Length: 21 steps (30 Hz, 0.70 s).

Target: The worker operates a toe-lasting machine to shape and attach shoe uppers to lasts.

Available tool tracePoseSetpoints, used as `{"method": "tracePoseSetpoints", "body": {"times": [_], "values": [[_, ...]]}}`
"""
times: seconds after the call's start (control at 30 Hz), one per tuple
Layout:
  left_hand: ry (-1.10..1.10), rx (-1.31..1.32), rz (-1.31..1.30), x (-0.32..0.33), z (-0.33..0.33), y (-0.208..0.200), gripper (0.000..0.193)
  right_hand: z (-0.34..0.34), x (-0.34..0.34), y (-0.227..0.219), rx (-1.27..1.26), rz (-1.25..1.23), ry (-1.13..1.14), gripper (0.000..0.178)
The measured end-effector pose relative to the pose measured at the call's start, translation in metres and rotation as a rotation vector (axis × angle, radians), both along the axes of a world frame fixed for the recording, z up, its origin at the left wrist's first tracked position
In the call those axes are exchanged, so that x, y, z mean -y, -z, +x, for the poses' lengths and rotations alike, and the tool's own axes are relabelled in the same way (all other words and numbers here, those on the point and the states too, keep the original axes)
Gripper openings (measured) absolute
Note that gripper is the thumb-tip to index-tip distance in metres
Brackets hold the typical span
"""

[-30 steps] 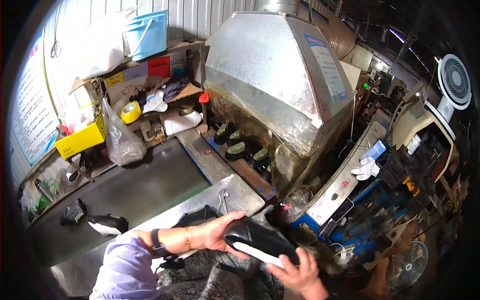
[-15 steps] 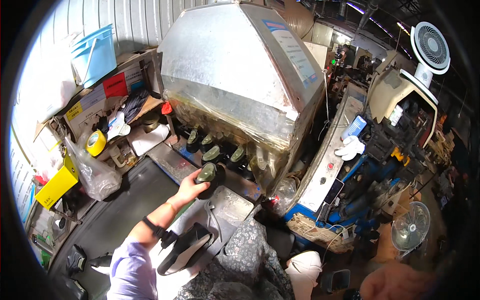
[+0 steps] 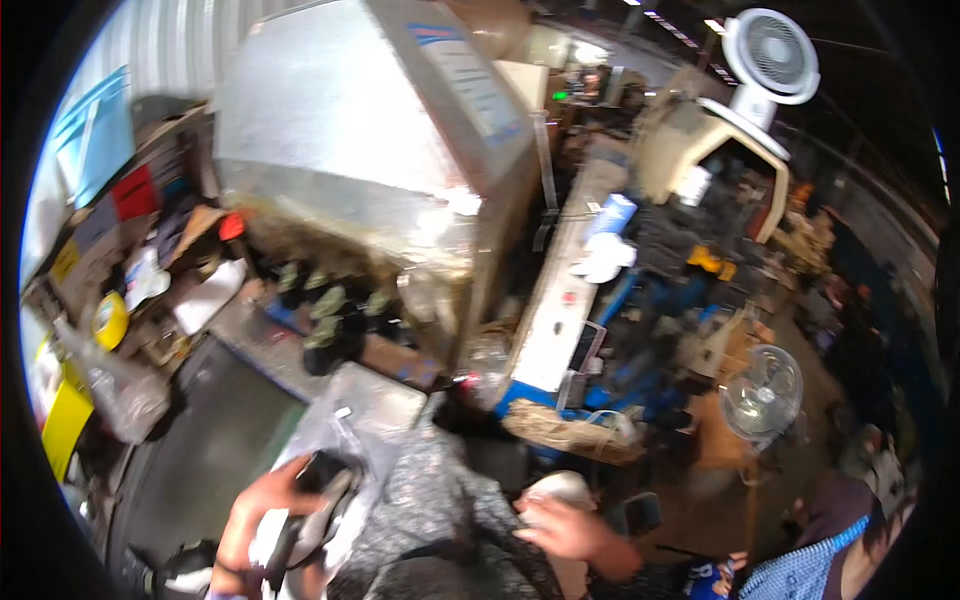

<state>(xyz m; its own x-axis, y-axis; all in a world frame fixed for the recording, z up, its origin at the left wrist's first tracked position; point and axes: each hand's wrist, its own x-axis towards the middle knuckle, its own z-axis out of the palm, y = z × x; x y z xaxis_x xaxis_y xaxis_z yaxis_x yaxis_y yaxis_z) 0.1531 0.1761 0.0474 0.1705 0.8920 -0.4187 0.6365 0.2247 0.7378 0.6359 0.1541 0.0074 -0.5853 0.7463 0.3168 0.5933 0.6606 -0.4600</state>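
Note:
The picture is motion-blurred. My left hand point(image 3: 262, 505) is low at the left, over a shiny metal plate point(image 3: 375, 400), with its fingers wrapped around a long black shoe piece point(image 3: 315, 478) that has a pale underside. My right hand point(image 3: 572, 530) lies at the bottom centre on dark speckled cloth point(image 3: 440, 510), its fingertips against a rounded white object point(image 3: 558, 487); I cannot tell whether it grips that object. Just beyond the plate, a row of dark shoe forms with green tops point(image 3: 330, 310) sits under a large metal-hooded machine point(image 3: 370, 150).
A cluttered bench at the left carries a yellow tape roll point(image 3: 110, 320), a clear plastic bag point(image 3: 120, 395) and boxes. A white and blue machine console point(image 3: 560, 320) stands to the right, with a floor fan point(image 3: 762, 392) beyond and another fan point(image 3: 770, 50) high up.
My left hand has pulled back from the green-topped forms to the black shoe piece on the plate. My right hand has come in from the far right to the bottom centre. The view swung right.

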Motion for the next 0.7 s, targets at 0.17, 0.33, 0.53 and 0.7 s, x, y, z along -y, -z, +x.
{"method": "tracePoseSetpoints", "body": {"times": [0.17, 0.33, 0.53, 0.7], "values": [[-0.122, -0.367, 0.329, 0.105, -0.034, 0.081, 0.107, -0.059, -0.005, 0.023, -0.09, -0.419, -0.143, 0.048], [-0.222, -0.086, 0.136, 0.091, -0.025, 0.079, 0.101, -0.071, -0.015, 0.022, -0.04, -0.392, -0.195, 0.05], [-0.559, 0.914, 0.096, 0.084, 0.05, 0.041, 0.069, -0.097, -0.033, -0.033, 0.046, -0.718, -0.123, 0.061], [-0.307, 0.777, 0.259, 0.063, 0.131, 0.025, 0.085, -0.138, -0.063, -0.037, -0.693, -0.405, 0.037, 0.068]]}}
